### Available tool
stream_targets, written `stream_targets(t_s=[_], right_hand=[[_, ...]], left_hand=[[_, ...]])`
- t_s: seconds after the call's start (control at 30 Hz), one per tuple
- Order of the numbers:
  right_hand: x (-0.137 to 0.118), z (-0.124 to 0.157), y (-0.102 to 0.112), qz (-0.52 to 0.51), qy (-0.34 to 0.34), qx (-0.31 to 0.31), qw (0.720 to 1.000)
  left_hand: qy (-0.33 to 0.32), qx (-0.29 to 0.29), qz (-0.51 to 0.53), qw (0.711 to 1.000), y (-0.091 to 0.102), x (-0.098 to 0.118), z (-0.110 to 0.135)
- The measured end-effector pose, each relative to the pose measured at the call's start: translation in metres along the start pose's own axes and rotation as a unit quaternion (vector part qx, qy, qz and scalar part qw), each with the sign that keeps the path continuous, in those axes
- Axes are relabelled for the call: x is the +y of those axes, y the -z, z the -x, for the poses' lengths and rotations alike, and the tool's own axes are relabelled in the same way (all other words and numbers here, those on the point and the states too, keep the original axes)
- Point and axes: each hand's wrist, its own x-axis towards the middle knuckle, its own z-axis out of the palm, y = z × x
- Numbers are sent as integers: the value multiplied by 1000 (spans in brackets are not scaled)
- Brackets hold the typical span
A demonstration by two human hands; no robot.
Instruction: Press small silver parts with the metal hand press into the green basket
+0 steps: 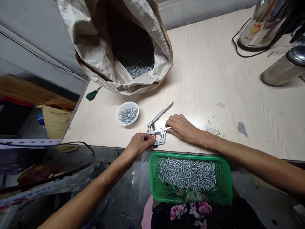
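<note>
I have the pliers (158,130) by the table's (202,95) near edge, their handles spread. My right hand (178,127) is curled onto the end of their lower handle. My left hand (142,142) has its fingertips drawn together at their head; whether these pinch a small piece there, I can't tell. I judge the step to be setting or adjusting something at that head, which calls for delicate left fingertips and a steady right grip. Left of the pliers is the bowl (118,118) of metal bits (128,115); nearer me than the pliers, the basket (153,187); beyond them, the sack (133,87).
</note>
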Motion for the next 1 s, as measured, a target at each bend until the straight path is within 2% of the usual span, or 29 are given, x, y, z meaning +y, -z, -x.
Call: stream_targets(t_s=[0.07, 0.17, 0.3, 0.37, 0.67, 0.83, 1.0], right_hand=[[3, -8, 9, -3, 3, 11, 1000], [11, -28, 14, 76, 17, 36, 996], [24, -51, 6, 135, 58, -15, 989], [29, -53, 3, 136, 55, -14, 989], [31, -32, 2, 101, 19, 16, 995], [28, -26, 15, 51, -9, 2, 999], [31, 3, 26, 31, -3, -43, 999]], left_hand=[[-6, -5, -6, 1000, -1, 0, 2], [-12, -7, -30, 999, -2, -2, 4], [-47, 3, -112, 993, -1, -7, 3], [-54, 10, -134, 989, -1, -9, 1], [-44, 10, -171, 984, -3, -3, 4], [-59, 15, -184, 981, -3, -5, 4], [-66, 13, -173, 983, -3, -6, 5]])
